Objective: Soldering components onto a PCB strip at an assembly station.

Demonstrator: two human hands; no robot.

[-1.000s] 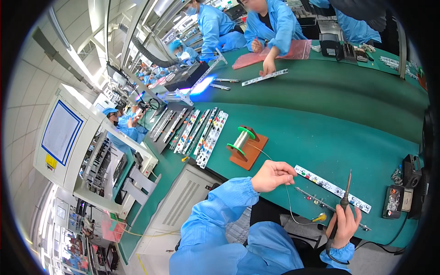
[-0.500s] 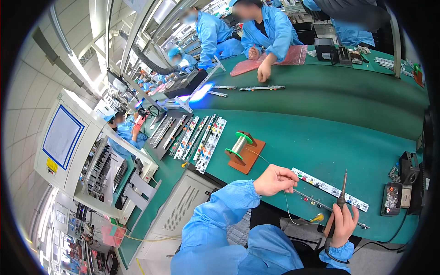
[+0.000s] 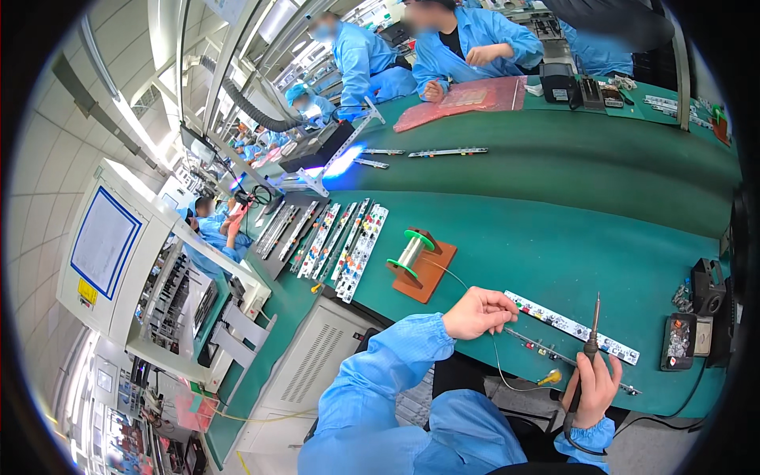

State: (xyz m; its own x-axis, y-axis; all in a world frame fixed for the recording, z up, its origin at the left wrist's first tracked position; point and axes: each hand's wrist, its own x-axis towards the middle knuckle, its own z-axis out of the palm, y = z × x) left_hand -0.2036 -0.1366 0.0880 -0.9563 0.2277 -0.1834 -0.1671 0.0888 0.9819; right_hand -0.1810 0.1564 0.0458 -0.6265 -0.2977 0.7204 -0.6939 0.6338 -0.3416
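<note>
Green table (image 3: 554, 245) carries a long white circuit strip (image 3: 570, 326) near its front edge. Left hand (image 3: 477, 312) pinches solder wire (image 3: 497, 360) beside it; right hand (image 3: 592, 388) grips a soldering iron (image 3: 592, 336) upright. Solder spool (image 3: 412, 253) sits behind.

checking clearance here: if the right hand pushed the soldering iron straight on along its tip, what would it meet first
Probably nothing close: the right hand holds the soldering iron tip-up, above the white circuit strip; beyond lies bare green bench. Depth unclear.
</note>
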